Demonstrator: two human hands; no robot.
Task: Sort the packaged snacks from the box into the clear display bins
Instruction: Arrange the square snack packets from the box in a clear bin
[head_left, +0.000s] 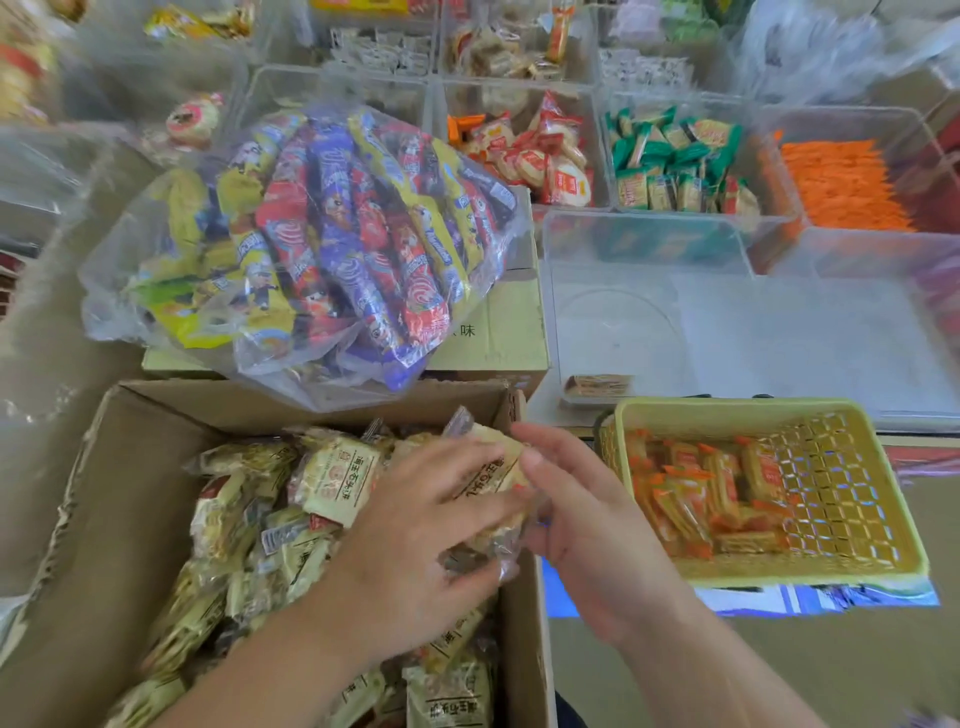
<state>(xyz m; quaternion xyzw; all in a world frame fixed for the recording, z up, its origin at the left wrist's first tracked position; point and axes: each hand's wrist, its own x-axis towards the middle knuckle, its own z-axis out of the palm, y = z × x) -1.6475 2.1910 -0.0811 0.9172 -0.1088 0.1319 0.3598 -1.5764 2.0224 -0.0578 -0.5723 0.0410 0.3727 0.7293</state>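
An open cardboard box (104, 519) at lower left is full of cream-coloured snack packets (332, 483). My left hand (415, 540) reaches over the box's right side and grips a bunch of these packets (493, 462). My right hand (582, 514) presses against the same bunch from the right, over the box's right wall. An almost empty clear bin (727, 322) stands beyond my hands at centre right, with one small packet (597, 387) at its near left corner.
A clear bag of colourful long snacks (322, 249) lies on a closed carton behind the box. A yellow basket (841, 499) of orange packets sits right of my hands. Filled clear bins line the back: red-white packets (530, 156), green packets (670, 166), orange sticks (841, 182).
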